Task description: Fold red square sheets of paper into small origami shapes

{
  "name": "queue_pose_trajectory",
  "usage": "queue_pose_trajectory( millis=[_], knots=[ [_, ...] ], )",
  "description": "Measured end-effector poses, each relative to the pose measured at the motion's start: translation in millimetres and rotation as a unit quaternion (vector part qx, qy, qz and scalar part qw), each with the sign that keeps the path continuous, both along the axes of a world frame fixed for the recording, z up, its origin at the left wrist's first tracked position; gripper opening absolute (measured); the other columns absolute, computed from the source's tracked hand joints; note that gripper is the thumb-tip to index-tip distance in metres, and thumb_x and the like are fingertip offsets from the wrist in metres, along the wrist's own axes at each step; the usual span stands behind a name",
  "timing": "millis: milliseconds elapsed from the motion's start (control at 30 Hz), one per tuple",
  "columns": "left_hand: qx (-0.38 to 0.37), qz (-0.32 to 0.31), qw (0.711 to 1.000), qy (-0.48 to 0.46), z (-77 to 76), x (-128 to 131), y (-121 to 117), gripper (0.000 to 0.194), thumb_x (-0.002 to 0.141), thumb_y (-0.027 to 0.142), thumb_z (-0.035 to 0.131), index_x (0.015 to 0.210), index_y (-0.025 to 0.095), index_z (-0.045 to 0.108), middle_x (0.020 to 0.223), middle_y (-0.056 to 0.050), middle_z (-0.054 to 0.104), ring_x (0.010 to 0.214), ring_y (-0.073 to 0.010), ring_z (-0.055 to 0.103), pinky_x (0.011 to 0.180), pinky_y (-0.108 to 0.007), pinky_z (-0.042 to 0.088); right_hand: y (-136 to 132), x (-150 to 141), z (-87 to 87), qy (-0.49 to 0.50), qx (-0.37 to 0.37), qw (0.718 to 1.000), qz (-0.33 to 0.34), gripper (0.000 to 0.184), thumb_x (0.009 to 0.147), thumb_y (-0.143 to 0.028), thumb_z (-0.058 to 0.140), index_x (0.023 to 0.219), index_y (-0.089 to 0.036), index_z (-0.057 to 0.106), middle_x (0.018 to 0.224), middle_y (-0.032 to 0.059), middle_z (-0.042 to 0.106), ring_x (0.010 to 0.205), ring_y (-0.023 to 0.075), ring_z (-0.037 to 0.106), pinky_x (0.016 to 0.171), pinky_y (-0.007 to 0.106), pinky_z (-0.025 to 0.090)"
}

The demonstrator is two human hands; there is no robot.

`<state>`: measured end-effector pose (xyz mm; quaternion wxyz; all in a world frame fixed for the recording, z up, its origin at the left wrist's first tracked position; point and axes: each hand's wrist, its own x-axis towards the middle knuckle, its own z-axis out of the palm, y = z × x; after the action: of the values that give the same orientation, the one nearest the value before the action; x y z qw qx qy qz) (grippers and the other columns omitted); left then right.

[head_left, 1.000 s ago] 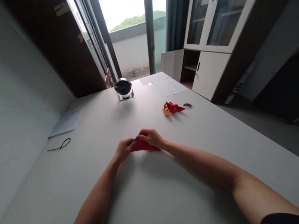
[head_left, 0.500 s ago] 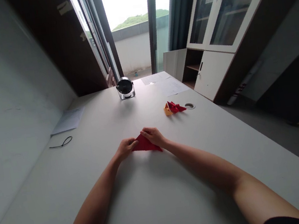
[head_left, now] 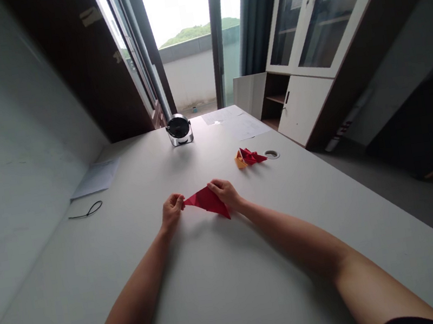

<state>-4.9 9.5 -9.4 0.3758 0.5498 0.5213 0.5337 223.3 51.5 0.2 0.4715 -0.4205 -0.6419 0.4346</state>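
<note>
A folded sheet of red paper [head_left: 207,201] is stretched between my hands, just over the white table. Its pointed left tip is pinched by my left hand [head_left: 173,209], fingers closed. My right hand [head_left: 225,192] grips the upper right side, thumb on the near face and the other fingers hidden behind. One corner of the paper hangs down by my right wrist. Farther off to the right lie folded paper pieces [head_left: 252,156], red with an orange-yellow one [head_left: 240,162] at their left.
A small round black fan-like device [head_left: 179,128] on a metal stand is at the table's far side. White papers [head_left: 250,126] lie at the back right, more sheets [head_left: 96,178] at the left wall. A black cable tie [head_left: 86,210] and a round grommet hole [head_left: 272,154] are on the table [head_left: 229,291].
My left hand has moved left and up, drawing out a long point of the red paper. The paper now appears lifted and tilted. My right hand stays on it, slightly higher.
</note>
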Motion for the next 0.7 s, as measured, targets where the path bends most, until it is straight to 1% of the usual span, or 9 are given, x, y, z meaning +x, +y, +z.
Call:
queue_pose_trajectory(
  millis=[100,167,267,400,500,633,700],
  knots=[
    [-0.013,0.001,1.000,0.022,2.5,2.1,-1.8,0.045,0.085,0.060,0.056,0.089,0.016,0.064,0.063,0.001,0.055,0.057,-0.0125,0.051,0.058,-0.024,0.040,-0.5,0.2,-1.3,-0.003,0.003,1.000,0.000,0.045,0.085,-0.061,0.050,0.069,-0.019,0.054,0.062,-0.0012,0.049,0.058,0.0127,0.042,0.051,0.024,0.034],
    [-0.019,-0.009,0.997,0.069,4.9,3.2,-3.8,0.045,0.085,0.060,0.055,0.089,0.016,0.066,0.065,0.000,0.058,0.059,-0.0133,0.052,0.059,-0.024,0.040,-0.2,0.8,-1.6,-0.005,0.006,1.000,0.009,0.045,0.085,-0.061,0.051,0.070,-0.019,0.055,0.062,-0.0013,0.050,0.058,0.0126,0.042,0.051,0.024,0.034],
    [-0.018,-0.033,0.989,0.145,6.4,4.5,-5.6,0.038,0.084,0.054,0.059,0.085,0.016,0.068,0.073,-0.002,0.064,0.065,-0.0149,0.055,0.062,-0.024,0.040,1.0,1.9,-1.7,-0.011,0.017,1.000,0.019,0.043,0.086,-0.058,0.052,0.071,-0.018,0.057,0.064,-0.0011,0.052,0.059,0.0129,0.044,0.052,0.024,0.036],
    [-0.008,-0.035,0.986,0.163,4.7,4.4,-4.8,0.035,0.085,0.049,0.057,0.086,0.017,0.069,0.073,-0.003,0.065,0.066,-0.0159,0.055,0.061,-0.025,0.038,2.9,3.1,-3.3,-0.019,0.034,0.999,0.000,0.040,0.087,-0.056,0.052,0.073,-0.019,0.059,0.065,-0.0010,0.055,0.060,0.0135,0.046,0.054,0.024,0.037],
    [-0.005,-0.025,0.982,0.186,5.5,3.3,-4.6,0.033,0.085,0.049,0.057,0.083,0.018,0.068,0.068,-0.001,0.061,0.062,-0.0152,0.050,0.058,-0.024,0.034,4.6,4.2,-5.3,-0.029,0.043,0.999,-0.011,0.039,0.087,-0.055,0.052,0.073,-0.019,0.060,0.064,-0.0012,0.055,0.060,0.0137,0.046,0.055,0.025,0.037],
    [-0.005,-0.029,0.967,0.255,9.4,2.8,-6.2,0.033,0.086,0.048,0.055,0.070,0.020,0.063,0.057,0.002,0.049,0.056,-0.0131,0.041,0.055,-0.024,0.025,6.7,5.5,-6.1,-0.036,0.054,0.998,-0.019,0.040,0.087,-0.056,0.052,0.073,-0.019,0.060,0.064,-0.0011,0.054,0.059,0.0140,0.045,0.056,0.025,0.038],
    [-0.004,-0.031,0.962,0.271,10.4,2.7,-6.8,0.035,0.085,0.049,0.056,0.065,0.020,0.058,0.054,0.004,0.044,0.053,-0.0123,0.037,0.054,-0.025,0.022,6.8,5.4,-5.3,-0.034,0.053,0.998,-0.021,0.041,0.087,-0.057,0.052,0.072,-0.019,0.059,0.063,-0.0010,0.053,0.059,0.0142,0.045,0.056,0.026,0.038]
  ],
)
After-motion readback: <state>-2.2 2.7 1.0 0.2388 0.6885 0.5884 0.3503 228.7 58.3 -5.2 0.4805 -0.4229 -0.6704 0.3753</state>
